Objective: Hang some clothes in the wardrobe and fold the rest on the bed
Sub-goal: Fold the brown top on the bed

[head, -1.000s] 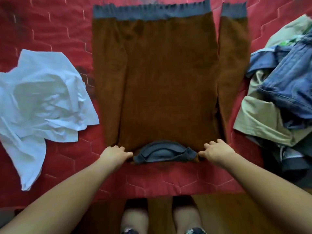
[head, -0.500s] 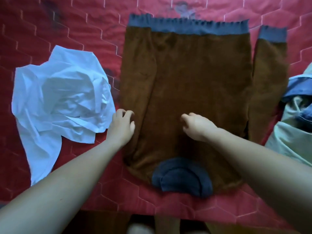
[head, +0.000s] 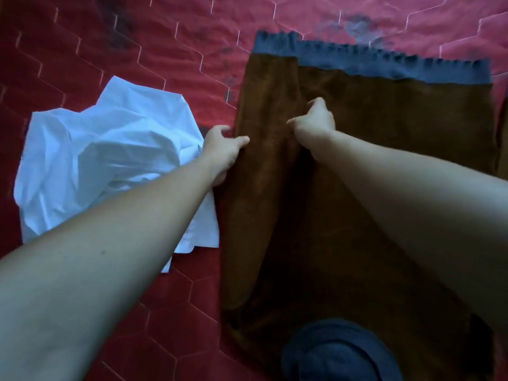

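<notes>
The brown sweater (head: 384, 160), a soft, fuzzy knit with grey trim, lies flat on the bed right in front of the person. Its grey ribbed hem (head: 398, 64) is at the far end and its rounded grey collar (head: 341, 350) is nearest them. One long brown sleeve (head: 261, 171) is laid lengthwise over the left side of the body, and its grey cuff (head: 275, 44) reaches up level with the hem.

Both arms stretch out over the garment. The left hand (head: 224, 152) is at the outer edge of that sleeve, about halfway up. Its fingers are curled and its thumb lies across the brown fabric, so it grips the edge where the sweater meets the bedcover. The right hand (head: 314, 123) sits a little farther up, on the inner edge of the sleeve. It is knuckles up with the fingers bent in tight, pinching the cloth where the sleeve overlaps the body. The fabric puckers slightly between the two hands.

Just beside the left hand, touching the sweater's left edge, is a crumpled white cotton shirt (head: 104, 166), bunched in a loose heap. Everything lies on a red quilted bedspread (head: 137, 50) stitched in a hexagon pattern. It has some dark, greyish blotches (head: 360, 26) beyond the hem. A narrow strip of more brown fabric (head: 503, 138) shows at the right border.
</notes>
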Tool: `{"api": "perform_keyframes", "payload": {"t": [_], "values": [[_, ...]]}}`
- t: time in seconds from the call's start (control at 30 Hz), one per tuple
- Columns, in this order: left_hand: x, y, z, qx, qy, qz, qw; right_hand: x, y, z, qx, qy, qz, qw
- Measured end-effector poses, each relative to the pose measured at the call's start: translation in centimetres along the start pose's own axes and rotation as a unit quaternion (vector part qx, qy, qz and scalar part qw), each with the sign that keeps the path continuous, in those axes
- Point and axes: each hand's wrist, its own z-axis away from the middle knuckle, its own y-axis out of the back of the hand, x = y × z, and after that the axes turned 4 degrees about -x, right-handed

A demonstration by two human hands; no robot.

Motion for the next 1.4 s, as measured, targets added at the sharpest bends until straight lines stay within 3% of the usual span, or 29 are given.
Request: {"api": "perform_keyframes", "payload": {"t": [0.1, 0.17, 0.23, 0.3, 0.37, 0.43, 0.53, 0.63, 0.73, 0.8, 0.87, 0.93, 0.97, 1.03, 1.1, 1.13, 1.23, 1.4], "values": [[2.3, -1.1, 1.2, -0.095, -0.105, -0.036, 0.989, -0.6, 0.5, -0.5, -0.016, 0.051, -0.034, 0.998], [3.7, -3.2, 3.1, -0.183, -0.184, -0.106, 0.96, -1.9, 1.7, -0.2, -0.03, 0.069, -0.098, 0.992], [4.3, -5.9, 5.3, -0.272, -0.225, -0.203, 0.913, -2.1, 3.3, 0.0, -0.033, 0.088, -0.089, 0.992], [3.7, -7.8, 6.7, -0.351, -0.254, -0.315, 0.845, -0.5, 5.1, 0.0, 0.005, 0.092, 0.04, 0.995], [2.5, -8.5, 7.4, -0.366, -0.268, -0.395, 0.799, 2.6, 6.9, 0.4, 0.071, 0.065, 0.101, 0.99], [1.3, -8.2, 7.4, -0.3, -0.283, -0.413, 0.812, 6.2, 8.9, 0.7, 0.121, -0.013, 0.055, 0.991], [-0.1, -7.6, 6.2, -0.151, -0.28, -0.367, 0.874, 10.3, 11.6, 0.5, 0.156, -0.124, 0.042, 0.979], [-0.6, -7.2, 4.5, -0.151, -0.187, -0.293, 0.926, 11.0, 11.6, 0.7, 0.133, 0.03, 0.111, 0.985], [-0.9, -7.4, 3.4, -0.099, -0.169, -0.329, 0.924, 9.8, 10.1, 0.5, 0.063, 0.148, 0.314, 0.936], [-0.7, -7.5, 3.2, -0.08, -0.159, -0.353, 0.919, 8.9, 9.8, -0.3, 0.094, 0.161, 0.346, 0.92], [-0.3, -7.7, 3.0, -0.105, -0.14, -0.347, 0.922, 7.7, 9.9, -1.1, 0.129, 0.165, 0.245, 0.947], [0.0, -7.5, 2.8, -0.136, -0.127, -0.312, 0.932, 5.8, 10.2, -2.2, 0.143, 0.091, 0.048, 0.984], [0.0, -7.2, 2.6, -0.146, -0.128, -0.277, 0.941, 4.4, 10.4, -2.8, 0.158, 0.058, -0.053, 0.984], [0.3, -6.2, 2.4, -0.146, -0.134, -0.185, 0.963, 1.8, 11.4, -4.4, 0.165, 0.016, -0.26, 0.951], [0.3, -5.0, 2.1, -0.13, -0.119, -0.122, 0.977, 0.0, 12.4, -5.7, 0.117, -0.013, -0.405, 0.907], [0.1, -4.4, 1.9, -0.128, -0.102, -0.117, 0.979, -0.2, 12.6, -6.2, 0.079, -0.033, -0.413, 0.907], [-0.8, -2.9, 1.7, -0.181, -0.037, -0.149, 0.971, 0.8, 11.9, -5.4, -0.039, -0.137, -0.272, 0.952], [-2.2, -0.5, 2.7, -0.277, 0.034, -0.169, 0.945, 6.0, 8.2, 0.4, -0.132, -0.2, -0.189, 0.952]]}}
